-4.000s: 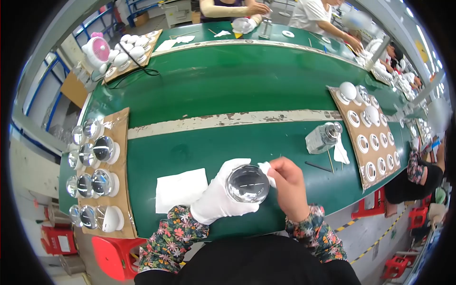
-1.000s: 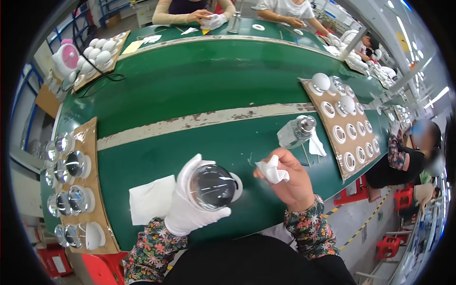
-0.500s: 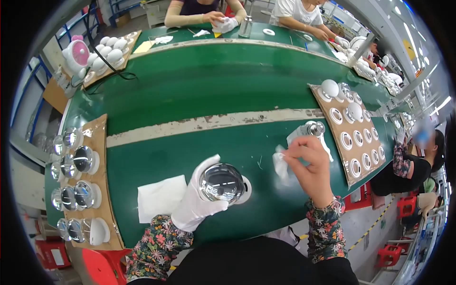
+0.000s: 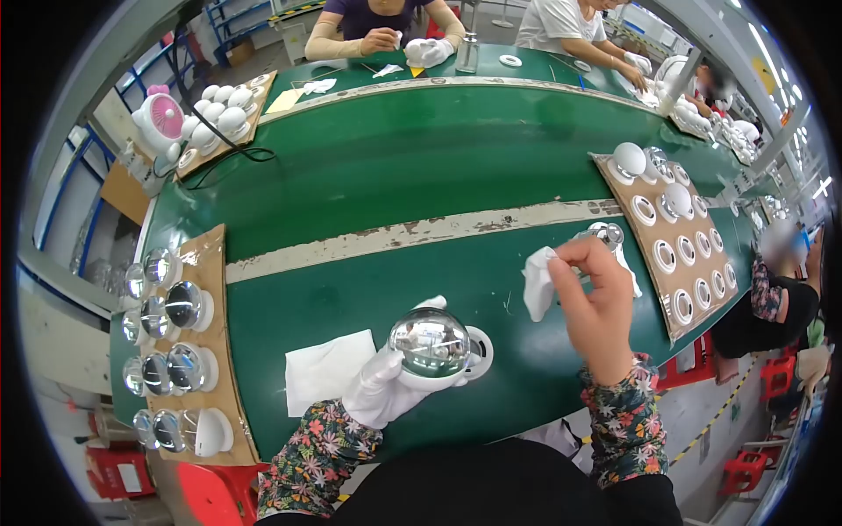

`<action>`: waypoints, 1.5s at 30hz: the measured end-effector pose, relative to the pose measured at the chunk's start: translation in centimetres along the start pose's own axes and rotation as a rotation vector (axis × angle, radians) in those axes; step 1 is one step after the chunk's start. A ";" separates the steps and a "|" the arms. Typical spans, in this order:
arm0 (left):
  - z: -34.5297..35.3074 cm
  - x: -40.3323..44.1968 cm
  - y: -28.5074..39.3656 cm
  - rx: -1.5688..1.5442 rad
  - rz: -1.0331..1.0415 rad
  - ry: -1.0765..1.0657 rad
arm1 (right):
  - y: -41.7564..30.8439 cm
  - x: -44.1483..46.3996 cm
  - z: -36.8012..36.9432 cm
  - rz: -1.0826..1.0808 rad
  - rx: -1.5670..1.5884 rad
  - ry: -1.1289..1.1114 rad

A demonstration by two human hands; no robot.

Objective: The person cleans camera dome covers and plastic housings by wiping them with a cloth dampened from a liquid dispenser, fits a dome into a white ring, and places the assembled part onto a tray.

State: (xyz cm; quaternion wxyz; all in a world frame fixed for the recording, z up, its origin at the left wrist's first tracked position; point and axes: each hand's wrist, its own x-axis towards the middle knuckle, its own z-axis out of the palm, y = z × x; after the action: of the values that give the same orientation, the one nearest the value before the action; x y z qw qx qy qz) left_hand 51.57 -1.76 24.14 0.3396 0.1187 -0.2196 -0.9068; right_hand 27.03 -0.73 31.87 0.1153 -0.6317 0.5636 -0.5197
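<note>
My left hand (image 4: pixel 377 390), in a white glove, is wrapped round a shiny mirrored globe (image 4: pixel 430 340) with a pale lower part. Partly behind the globe, a white ring (image 4: pixel 480 352) with a dark slot shows at its right; I cannot tell whether it is attached. My bare right hand (image 4: pixel 601 302) pinches a crumpled white wipe (image 4: pixel 538 285) between thumb and fingertips, above the table and apart from the globe. Left of the glove lies a folded white cloth (image 4: pixel 326 374). A clear bottle with a metal top (image 4: pixel 607 234) is partly hidden behind my right hand.
To the left, a cardboard sheet (image 4: pixel 210 259) bears several clear, shiny globes on white bases. At the right, another cardboard sheet (image 4: pixel 645 233) holds white rings and a few globes. A cream strip (image 4: pixel 395 235) crosses the green table (image 4: pixel 377 158). Co-workers sit across it and at right.
The globe has tilted in my left hand, its mirrored top now facing up with the pale lower part showing. My right hand has raised the wipe, which hangs more spread out. The camera view has shifted slightly.
</note>
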 end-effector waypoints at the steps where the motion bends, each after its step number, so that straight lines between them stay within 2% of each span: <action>1: 0.0 0.0 -0.1 0.010 0.009 0.024 | -0.1 -0.1 0.6 -0.070 -0.018 0.047; 6: -0.7 0.1 -0.3 0.082 0.027 0.046 | -1.5 -0.6 3.6 -0.349 -0.105 0.042; 10: 0.3 -0.2 0.0 0.073 0.014 0.070 | -2.0 -2.0 4.3 -0.678 -0.401 0.081; 14: 0.2 -0.1 0.0 0.040 -0.003 0.076 | -1.2 -2.6 3.8 -0.807 -0.374 0.026; 17: 0.1 0.0 0.2 0.003 -0.006 0.036 | -1.0 -2.8 3.7 -0.762 -0.274 -0.023; 20: -0.1 -0.1 -0.2 -0.048 -0.001 0.060 | -1.3 -2.5 3.9 -0.384 -0.094 -0.121; 23: -0.4 -0.1 -0.4 -0.009 0.001 0.109 | -1.2 -1.4 3.6 -0.021 0.134 -0.087; 27: 0.1 0.3 -0.1 -0.006 -0.004 0.073 | 0.1 -0.2 3.3 0.235 0.392 -0.034; 28: 0.1 0.2 -0.1 0.000 -0.006 0.074 | 0.2 -0.1 3.4 0.183 0.381 -0.001; 32: -0.1 0.0 -0.4 -0.002 0.002 0.106 | -0.7 0.1 3.9 -0.371 -0.104 0.007; 35: 0.1 -0.1 -0.3 -0.008 0.028 0.112 | -1.9 -0.4 5.1 -0.528 -0.251 -0.059; 36: 0.0 -0.3 -0.4 0.155 0.020 0.162 | -1.8 -0.1 5.1 -0.510 -0.261 -0.098; 39: -0.5 0.1 -0.6 0.133 0.018 0.087 | -1.0 1.8 4.8 -0.417 -0.250 -0.080; 45: -0.1 0.0 -0.3 -0.003 0.029 0.079 | 0.2 4.5 2.9 -0.016 -0.113 -0.327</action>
State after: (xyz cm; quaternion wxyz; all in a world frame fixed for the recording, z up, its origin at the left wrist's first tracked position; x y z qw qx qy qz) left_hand 51.46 -1.59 23.94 0.3611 0.1509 -0.2065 -0.8968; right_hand 28.39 -5.80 32.80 0.1657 -0.7178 0.5604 -0.3786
